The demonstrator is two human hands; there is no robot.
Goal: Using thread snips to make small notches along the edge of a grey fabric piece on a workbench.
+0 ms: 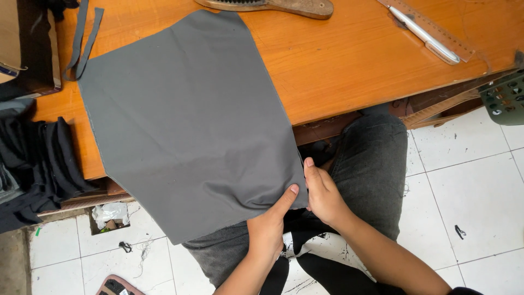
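Observation:
A large piece of grey fabric (185,120) lies flat across the orange wooden table (349,60) and hangs over its near edge above my lap. My left hand (270,226) pinches the fabric's lower right corner, thumb on top. Right beside it, my right hand (322,194) grips the same corner along the right edge. Both hands sit close together over my grey trousers (371,164).
A wooden-handled brush (273,5) lies at the table's far edge. A ruler (436,30) and a white pen (426,35) rest at the far right. Grey fabric strips (82,38) and dark folded cloth (38,158) are at the left. White tiled floor (469,180) lies below.

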